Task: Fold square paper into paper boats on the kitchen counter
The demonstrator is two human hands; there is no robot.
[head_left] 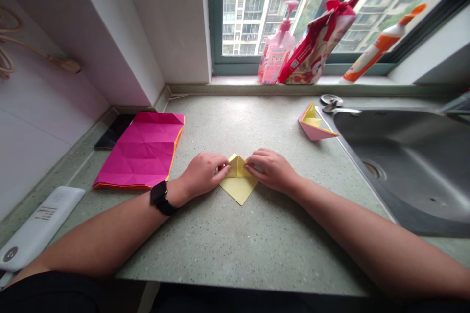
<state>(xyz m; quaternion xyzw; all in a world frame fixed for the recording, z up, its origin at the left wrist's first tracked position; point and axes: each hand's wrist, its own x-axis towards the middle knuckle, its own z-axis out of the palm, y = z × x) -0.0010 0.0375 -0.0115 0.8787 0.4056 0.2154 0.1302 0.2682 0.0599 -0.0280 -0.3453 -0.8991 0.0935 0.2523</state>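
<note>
Yellow paper [238, 183] is pinned flat left of sink [404, 156], seemingly for even creases | left side clamped by left hand [201, 173] | right side clamped by right hand [271, 170]

The one head-worn camera looks forward and down from over the near edge of the countertop [235, 254], facing the window [257, 10] at its far side. It sits close: the folded yellow paper [238, 185] lies mid-frame, the sink [422, 156] fills the right, the white wall [121, 24] the left
</note>
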